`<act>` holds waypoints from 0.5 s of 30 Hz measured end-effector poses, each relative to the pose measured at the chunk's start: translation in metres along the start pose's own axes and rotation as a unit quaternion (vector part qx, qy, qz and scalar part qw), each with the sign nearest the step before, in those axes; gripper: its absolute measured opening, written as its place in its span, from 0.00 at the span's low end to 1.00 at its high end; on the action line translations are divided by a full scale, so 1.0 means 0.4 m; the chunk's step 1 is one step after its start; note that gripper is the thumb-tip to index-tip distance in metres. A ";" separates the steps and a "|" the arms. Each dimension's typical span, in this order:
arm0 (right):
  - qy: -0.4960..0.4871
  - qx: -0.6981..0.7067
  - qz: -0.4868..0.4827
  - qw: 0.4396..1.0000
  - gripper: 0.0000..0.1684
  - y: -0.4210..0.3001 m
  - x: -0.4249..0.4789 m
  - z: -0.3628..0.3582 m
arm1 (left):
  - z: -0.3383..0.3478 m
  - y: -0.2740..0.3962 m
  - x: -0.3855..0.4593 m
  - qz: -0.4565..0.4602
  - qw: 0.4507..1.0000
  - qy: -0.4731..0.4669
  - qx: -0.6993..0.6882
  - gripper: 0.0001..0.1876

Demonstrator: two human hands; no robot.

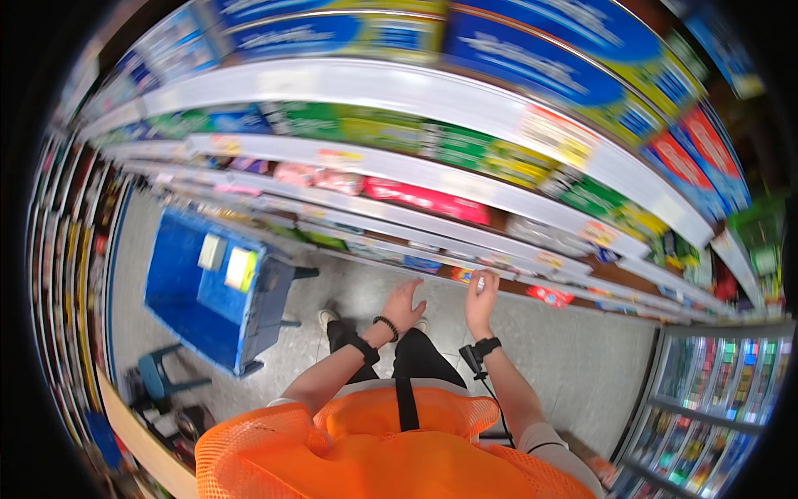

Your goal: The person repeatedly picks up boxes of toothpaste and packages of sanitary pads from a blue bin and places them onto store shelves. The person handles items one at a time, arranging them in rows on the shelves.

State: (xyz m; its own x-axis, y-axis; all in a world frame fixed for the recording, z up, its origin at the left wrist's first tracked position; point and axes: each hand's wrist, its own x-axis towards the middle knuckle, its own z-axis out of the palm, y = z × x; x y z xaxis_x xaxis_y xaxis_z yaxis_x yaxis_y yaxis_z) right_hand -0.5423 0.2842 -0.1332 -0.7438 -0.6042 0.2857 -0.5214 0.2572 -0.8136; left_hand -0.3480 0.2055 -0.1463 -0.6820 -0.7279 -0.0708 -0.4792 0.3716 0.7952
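Observation:
Over the grey floor, my left hand [403,305] reaches forward with thumb and fingers apart and holds nothing. A dark bead bracelet [388,327] and a black strap [364,348] circle that wrist. My right hand [480,307] is raised in front of the lower shelves, its fingers bent. A pale patch shows in the gap between thumb and fingers; I see no object held there. Around the right wrist is a black strap with a small device [471,359] and a cable. Nearest this hand, in the picture, are small packets such as a red one [548,296].
Shelving with white price rails [399,81] spans the front, stocked with blue-yellow boxes [293,36] and green-yellow boxes [464,148]. A blue plastic bin [206,299] stands left, with a blue stool [165,374] close by. Glass-door display coolers [704,374] stand right.

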 end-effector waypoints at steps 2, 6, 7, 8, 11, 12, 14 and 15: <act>-0.100 0.044 -0.016 0.994 0.09 -0.115 -0.042 0.094 | -0.095 -0.057 -0.086 -0.107 0.991 -0.048 -0.070 0.22; -0.240 0.085 -0.057 0.965 0.09 -0.284 -0.142 0.316 | -0.284 -0.173 -0.220 -0.148 0.980 0.047 -0.127 0.14; -0.265 0.106 -0.074 0.956 0.08 -0.339 -0.163 0.363 | -0.333 -0.200 -0.245 -0.176 0.970 0.079 -0.145 0.14; -0.289 0.126 -0.090 0.945 0.08 -0.395 -0.185 0.410 | -0.385 -0.228 -0.267 -0.203 0.959 0.109 -0.163 0.13; -0.351 0.152 -0.140 0.913 0.07 -0.540 -0.249 0.547 | -0.537 -0.322 -0.325 -0.219 0.927 0.239 -0.190 0.12; -0.368 0.155 -0.157 0.903 0.07 -0.579 -0.267 0.588 | -0.594 -0.355 -0.342 -0.226 0.913 0.276 -0.197 0.12; -0.395 0.124 -0.191 0.890 0.07 -0.641 -0.301 0.669 | -0.716 -0.438 -0.368 -0.263 0.886 0.326 -0.197 0.11; -0.405 0.109 -0.207 0.884 0.08 -0.669 -0.319 0.709 | -0.773 -0.483 -0.380 -0.286 0.864 0.361 -0.205 0.11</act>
State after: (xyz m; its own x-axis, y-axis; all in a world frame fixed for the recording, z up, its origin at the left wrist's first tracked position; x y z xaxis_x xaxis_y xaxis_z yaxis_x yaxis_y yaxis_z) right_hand -0.1892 0.0785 -0.0955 0.0804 -0.9770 0.1974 -0.5204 -0.2101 -0.8277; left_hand 0.0192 0.0661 -0.1030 0.1941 -0.9494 -0.2467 -0.2871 -0.2955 0.9112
